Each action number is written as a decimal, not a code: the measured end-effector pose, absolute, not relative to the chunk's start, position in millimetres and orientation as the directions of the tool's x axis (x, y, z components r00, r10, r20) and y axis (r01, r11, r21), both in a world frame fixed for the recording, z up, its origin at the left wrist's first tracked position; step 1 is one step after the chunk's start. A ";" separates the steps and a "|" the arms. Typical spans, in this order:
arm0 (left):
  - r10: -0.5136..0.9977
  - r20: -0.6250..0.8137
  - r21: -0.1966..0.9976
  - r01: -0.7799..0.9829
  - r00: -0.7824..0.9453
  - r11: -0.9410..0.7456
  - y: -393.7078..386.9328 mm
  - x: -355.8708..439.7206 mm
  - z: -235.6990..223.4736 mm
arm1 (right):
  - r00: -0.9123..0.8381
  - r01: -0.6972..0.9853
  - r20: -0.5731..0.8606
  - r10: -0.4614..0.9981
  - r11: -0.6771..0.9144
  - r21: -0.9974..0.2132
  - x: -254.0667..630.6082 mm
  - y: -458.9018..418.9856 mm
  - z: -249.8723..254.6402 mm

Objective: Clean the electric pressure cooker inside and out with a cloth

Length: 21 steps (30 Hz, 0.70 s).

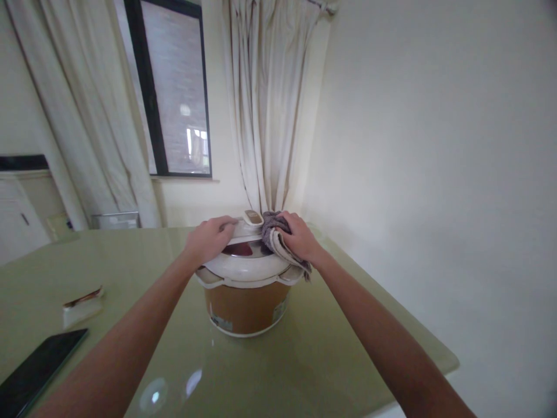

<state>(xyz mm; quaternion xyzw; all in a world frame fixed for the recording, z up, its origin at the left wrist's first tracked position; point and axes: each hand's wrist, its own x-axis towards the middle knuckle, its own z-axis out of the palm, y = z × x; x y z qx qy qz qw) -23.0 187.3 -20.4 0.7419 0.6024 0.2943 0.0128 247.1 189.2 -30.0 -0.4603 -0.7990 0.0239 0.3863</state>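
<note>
A pot-shaped cooker (247, 305) stands upright on the table, with a brown body and white rims. Its white lid (243, 268) is on, topped by a handle (253, 217) with a brown inset. My left hand (211, 239) lies on the left side of the lid, fingers curled over the part beside the handle. Bunched in my right hand (300, 235) is a grey-purple towel (275, 227), pressed against the lid's right side. One striped end of the towel hangs down past the cooker's right side handle.
The cooker rests on a glossy green tabletop (165, 325). To the left lie a black phone or tablet (41, 368) and a small pale packet (82, 307). A white wall (435, 145) borders the right edge; curtains (272, 104) and a window (178, 87) are behind.
</note>
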 end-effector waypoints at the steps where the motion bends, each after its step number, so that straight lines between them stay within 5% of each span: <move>1: 0.902 0.419 0.373 0.888 0.098 -0.270 187.1 -22.9 -20.1 | -0.273 0.682 0.571 0.774 0.575 -0.453 250.2 203.5 -30.2; 5: 0.910 0.406 0.375 0.892 0.088 -0.254 185.5 -22.5 -18.9 | -0.176 0.547 0.400 0.900 0.427 -0.720 261.8 250.1 -36.8; 8: 0.907 0.411 0.386 0.885 0.087 -0.260 184.9 -22.2 -18.6 | -0.121 0.543 0.367 0.922 0.371 -0.753 266.1 252.0 -42.2; 16: 0.897 0.430 0.378 0.882 0.101 -0.281 186.7 -22.6 -19.9 | -0.256 0.838 0.552 0.794 0.467 -0.283 236.3 164.0 -25.6; 21: 0.896 0.429 0.364 0.887 0.112 -0.285 188.4 -24.0 -20.4 | -0.273 0.854 0.530 0.803 0.456 -0.250 226.9 163.0 -16.6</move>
